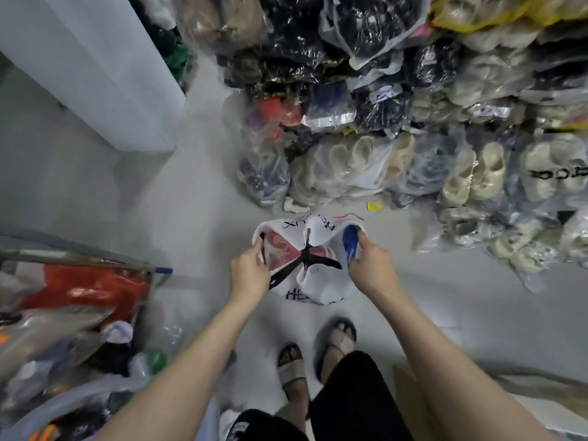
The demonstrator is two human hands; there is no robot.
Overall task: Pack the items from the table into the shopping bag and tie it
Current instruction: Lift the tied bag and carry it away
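Note:
A white shopping bag (318,286) with black lettering sits on the floor in front of my feet. Its black straps (307,256) cross in a knot at the middle of its top. Pink and red items (276,246) show through the left opening, and a blue item (350,240) through the right. My left hand (249,270) grips the bag's left rim beside a black strap end. My right hand (370,264) grips the right rim next to the blue item.
A tall pile of plastic-wrapped shoes and slippers (413,122) fills the right and back. A metal cart (79,313) of bagged goods stands at the left. A white panel (95,74) leans at the far left. The grey floor (191,218) lies between them. My sandalled feet (318,351) stand just behind the bag.

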